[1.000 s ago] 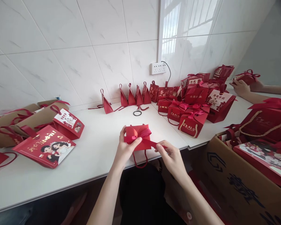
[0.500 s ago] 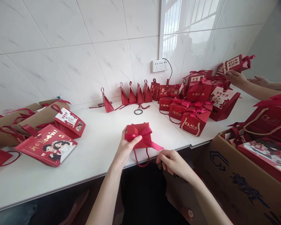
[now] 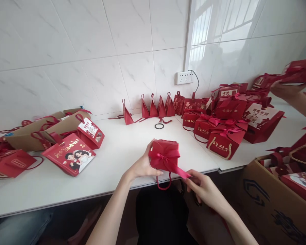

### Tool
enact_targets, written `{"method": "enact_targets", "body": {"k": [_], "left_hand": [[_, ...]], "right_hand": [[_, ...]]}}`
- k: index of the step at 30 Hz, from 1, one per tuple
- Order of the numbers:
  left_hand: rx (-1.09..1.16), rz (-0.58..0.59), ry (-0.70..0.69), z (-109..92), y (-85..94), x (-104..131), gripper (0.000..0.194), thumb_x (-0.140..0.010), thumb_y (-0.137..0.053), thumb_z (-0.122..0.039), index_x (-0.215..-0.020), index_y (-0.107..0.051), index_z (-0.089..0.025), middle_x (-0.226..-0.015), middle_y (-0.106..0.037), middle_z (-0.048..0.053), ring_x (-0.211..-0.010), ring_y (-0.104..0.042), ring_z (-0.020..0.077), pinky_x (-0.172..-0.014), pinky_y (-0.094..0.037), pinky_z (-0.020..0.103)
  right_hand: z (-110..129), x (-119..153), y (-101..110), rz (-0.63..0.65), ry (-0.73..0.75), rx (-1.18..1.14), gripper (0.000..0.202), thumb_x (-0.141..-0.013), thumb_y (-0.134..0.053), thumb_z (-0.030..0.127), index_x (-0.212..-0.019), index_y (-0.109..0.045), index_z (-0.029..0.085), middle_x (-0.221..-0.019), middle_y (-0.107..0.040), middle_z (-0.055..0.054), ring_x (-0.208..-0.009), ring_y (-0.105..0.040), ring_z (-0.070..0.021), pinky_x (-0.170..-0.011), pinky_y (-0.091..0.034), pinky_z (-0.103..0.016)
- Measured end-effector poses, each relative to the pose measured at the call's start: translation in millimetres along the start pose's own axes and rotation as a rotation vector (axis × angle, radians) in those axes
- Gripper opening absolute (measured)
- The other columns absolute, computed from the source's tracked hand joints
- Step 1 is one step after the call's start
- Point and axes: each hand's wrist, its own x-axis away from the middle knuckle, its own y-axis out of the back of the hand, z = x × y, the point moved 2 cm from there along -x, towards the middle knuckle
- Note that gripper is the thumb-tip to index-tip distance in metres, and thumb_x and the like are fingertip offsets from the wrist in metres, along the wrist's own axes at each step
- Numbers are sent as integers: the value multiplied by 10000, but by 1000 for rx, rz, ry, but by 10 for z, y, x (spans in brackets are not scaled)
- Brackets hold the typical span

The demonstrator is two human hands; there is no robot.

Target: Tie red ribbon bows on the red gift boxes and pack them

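A small red box (image 3: 172, 146) with a pink bow (image 3: 163, 157) on the side facing me is gripped at its left edge by my left hand (image 3: 142, 166). The thumb lies along the bottom and the fingers wrap behind. A red cord handle (image 3: 164, 187) hangs below the box over the table's front edge. My right hand (image 3: 204, 187) is closed at the end of the bow's ribbon tail (image 3: 181, 172), right of the box. Something dark, too unclear to name, shows under the right fingers.
Several red gift boxes (image 3: 223, 139) crowd the right; small triangular ones (image 3: 127, 117) line the wall. A black ring (image 3: 159, 126) lies behind the held box. Cartons stand left (image 3: 35, 131) and right (image 3: 260, 200). Another person's hand (image 3: 287, 90) holds a red box at far right.
The view has shifted left. My left thumb has moved off the bow to the box's lower edge. At the far right, the other person's box is tilted differently.
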Motion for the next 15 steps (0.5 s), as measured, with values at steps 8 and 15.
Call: {"method": "enact_targets", "body": {"k": [8, 15], "left_hand": [[93, 41, -16, 87, -116, 46, 732, -570, -795, -247, -1241, -502, -229, -1219, -592, 97, -1094, -572, 268, -947, -453, 397], [393, -646, -79, 219, 114, 536, 454, -693, -726, -368, -1069, -527, -207, -1167, -596, 92, -1073, -588, 242, -917, -465, 363]], "right_hand": [[34, -400, 137, -371, 572, 330, 813, -705, -668, 376, -1406, -277, 245, -1427, -324, -182, -938, -614, -251, -477, -531, -273], [361, -487, -526, -125, 668, -27, 697, -783, -632, 280, -1385, -288, 348, -1469, -165, -98, -1244, -454, -281, -787, -600, -398]]}}
